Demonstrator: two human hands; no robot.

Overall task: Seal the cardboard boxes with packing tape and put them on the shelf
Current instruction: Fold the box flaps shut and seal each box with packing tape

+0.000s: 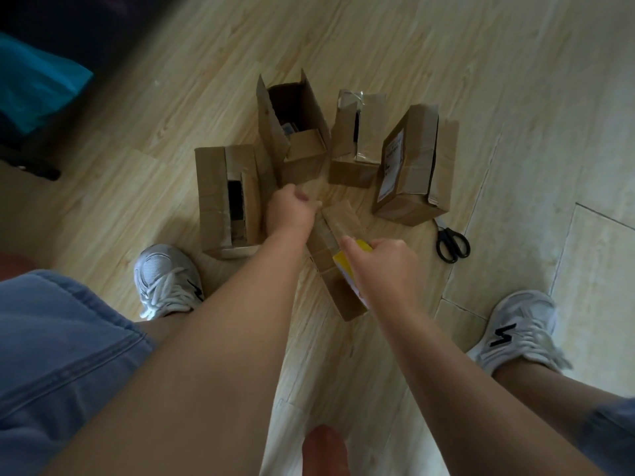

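Left box (220, 197): lies on the wood floor (343, 46) just left of the left hand, with a dark gap between its flaps, so it looks unsealed.
Left hand (292, 211): fingers curled tight at the far end of the narrow box; I cannot tell whether they pinch a tape end or the cardboard edge.
Open box (292, 132): stands just beyond the left hand, flaps up.
Narrow box (343, 221): the one being sealed. It lies on the floor between the two hands, its long axis running away from the person and tilted slightly left.
Yellow tape roll (350, 266): sits on the near half of the narrow box, so the seam line runs from it towards the left hand.
Right hand (385, 266): fingers wrapped round the tape roll.
Labelled box (409, 166): stands close to the right of the far end.
Scissors (452, 243): on the floor right of the right hand, the nearer hand for cutting.
Room: boxes crowd the far side, and open floor lies towards the person.
Shelf: not in view.
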